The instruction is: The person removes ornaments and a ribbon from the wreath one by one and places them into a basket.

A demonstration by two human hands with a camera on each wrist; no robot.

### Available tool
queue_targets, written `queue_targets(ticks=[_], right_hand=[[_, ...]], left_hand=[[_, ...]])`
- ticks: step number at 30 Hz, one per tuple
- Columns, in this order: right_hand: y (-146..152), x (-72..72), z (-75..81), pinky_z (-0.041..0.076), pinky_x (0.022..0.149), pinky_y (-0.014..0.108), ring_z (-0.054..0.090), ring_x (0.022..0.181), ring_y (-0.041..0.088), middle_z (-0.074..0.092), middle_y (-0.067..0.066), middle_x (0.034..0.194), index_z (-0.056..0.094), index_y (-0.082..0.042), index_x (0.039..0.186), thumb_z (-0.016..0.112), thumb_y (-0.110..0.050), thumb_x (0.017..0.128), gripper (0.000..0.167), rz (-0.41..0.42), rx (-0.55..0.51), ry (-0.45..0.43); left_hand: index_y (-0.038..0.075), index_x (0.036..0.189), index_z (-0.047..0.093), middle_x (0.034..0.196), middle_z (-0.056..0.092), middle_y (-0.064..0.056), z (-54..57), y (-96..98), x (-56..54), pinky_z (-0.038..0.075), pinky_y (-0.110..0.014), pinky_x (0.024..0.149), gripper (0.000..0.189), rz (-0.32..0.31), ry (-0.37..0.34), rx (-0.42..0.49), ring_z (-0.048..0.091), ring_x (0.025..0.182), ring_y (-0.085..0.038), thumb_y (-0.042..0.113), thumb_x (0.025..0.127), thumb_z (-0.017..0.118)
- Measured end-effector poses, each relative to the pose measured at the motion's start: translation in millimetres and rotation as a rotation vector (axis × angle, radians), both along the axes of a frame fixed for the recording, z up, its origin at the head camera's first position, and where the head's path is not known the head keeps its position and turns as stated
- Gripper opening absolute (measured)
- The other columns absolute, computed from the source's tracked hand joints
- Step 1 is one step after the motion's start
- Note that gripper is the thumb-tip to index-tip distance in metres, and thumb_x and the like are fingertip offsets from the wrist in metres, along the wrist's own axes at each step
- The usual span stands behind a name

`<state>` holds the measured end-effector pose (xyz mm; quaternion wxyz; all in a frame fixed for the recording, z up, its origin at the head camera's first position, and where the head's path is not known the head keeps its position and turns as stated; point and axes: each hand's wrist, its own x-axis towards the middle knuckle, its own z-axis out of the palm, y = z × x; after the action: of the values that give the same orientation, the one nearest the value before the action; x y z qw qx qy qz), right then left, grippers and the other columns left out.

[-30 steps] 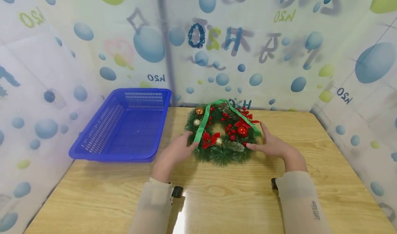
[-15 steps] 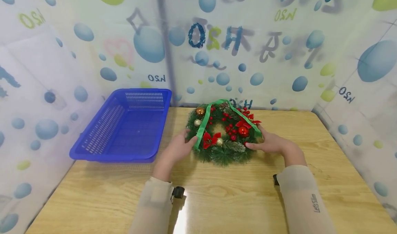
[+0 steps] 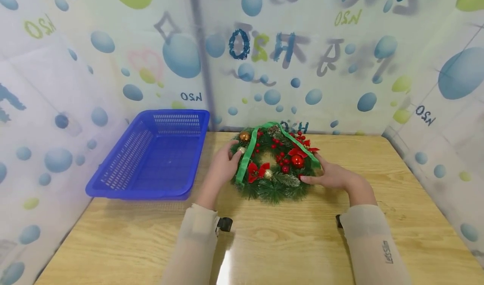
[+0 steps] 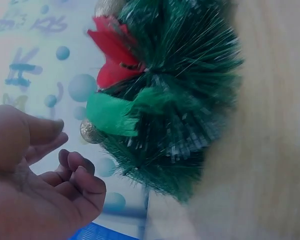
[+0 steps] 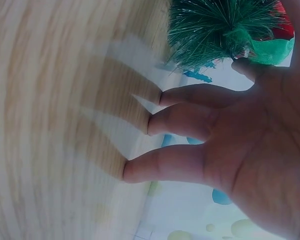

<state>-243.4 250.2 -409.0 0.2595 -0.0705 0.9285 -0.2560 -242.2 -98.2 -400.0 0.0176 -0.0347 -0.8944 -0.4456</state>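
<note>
A green Christmas wreath (image 3: 273, 189) lies on the table, trimmed with red flowers (image 3: 257, 172), red berries and shiny baubles. A green ribbon (image 3: 247, 159) loops over its top. My left hand (image 3: 223, 165) is at the wreath's left side, beside a pale gold bauble (image 4: 89, 131). Its fingers are loosely bent with nothing between them in the left wrist view. On the other side, my right hand (image 3: 332, 176) is spread at the wreath's right edge, thumb toward the red bauble (image 3: 297, 161). Several of its fingertips (image 5: 132, 171) rest on the tabletop in the right wrist view.
A blue plastic basket (image 3: 166, 150) with slotted sides stands to the left of the wreath. The wooden table (image 3: 287, 243) meets a patterned wall covering (image 3: 332, 96) at the back, with more of it on both sides.
My left hand has moved up and forward along the wreath's left side, from the ribbon's end toward the pale gold bauble. The right hand stays nearly in place; the wreath has barely shifted.
</note>
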Motion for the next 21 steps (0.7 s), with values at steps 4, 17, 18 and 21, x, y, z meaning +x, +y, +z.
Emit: queue_targets(ticks=[4,17,18,21], right_hand=[[-1.0,1.8,-1.5,0.036,0.116,0.074,0.034,0.149,0.063,0.03,0.04,0.165,-0.017,-0.013,0.17,0.062,-0.082,0.09,0.131,0.002,0.005,-0.001],[-1.3,3.4,-4.1,0.038,0.116,0.073,0.048,0.143,0.058,0.039,0.039,0.161,-0.018,-0.01,0.169,0.061,-0.08,0.092,0.131,0.006,-0.012,-0.001],[-1.1,3.6,-3.8,0.038,0.116,0.073,0.048,0.143,0.058,0.039,0.039,0.161,-0.018,-0.011,0.169,0.062,-0.08,0.092,0.131,0.005,-0.016,0.001],[-1.1,4.2,-3.1,0.038,0.116,0.073,0.045,0.145,0.059,0.04,0.038,0.161,-0.018,-0.01,0.169,0.062,-0.079,0.092,0.131,0.0,-0.024,-0.002]], left_hand=[[0.017,0.151,0.057,0.11,0.068,-0.017,1.2,-0.9,-8.6,0.055,-0.049,0.085,0.04,0.001,-0.009,-0.031,0.066,0.1,-0.032,0.02,0.112,0.057],[0.022,0.152,0.055,0.152,0.061,-0.016,-10.3,0.4,-15.5,0.052,-0.052,0.1,0.039,-0.002,-0.103,-0.064,0.063,0.131,-0.036,0.027,0.113,0.055],[0.021,0.151,0.054,0.15,0.062,-0.016,-10.4,0.9,-16.0,0.052,-0.052,0.1,0.039,0.001,-0.103,-0.069,0.063,0.13,-0.036,0.027,0.113,0.055],[0.018,0.15,0.053,0.15,0.062,-0.017,-9.7,1.6,-17.0,0.051,-0.054,0.105,0.038,0.008,-0.106,-0.079,0.061,0.134,-0.037,0.027,0.113,0.054]])
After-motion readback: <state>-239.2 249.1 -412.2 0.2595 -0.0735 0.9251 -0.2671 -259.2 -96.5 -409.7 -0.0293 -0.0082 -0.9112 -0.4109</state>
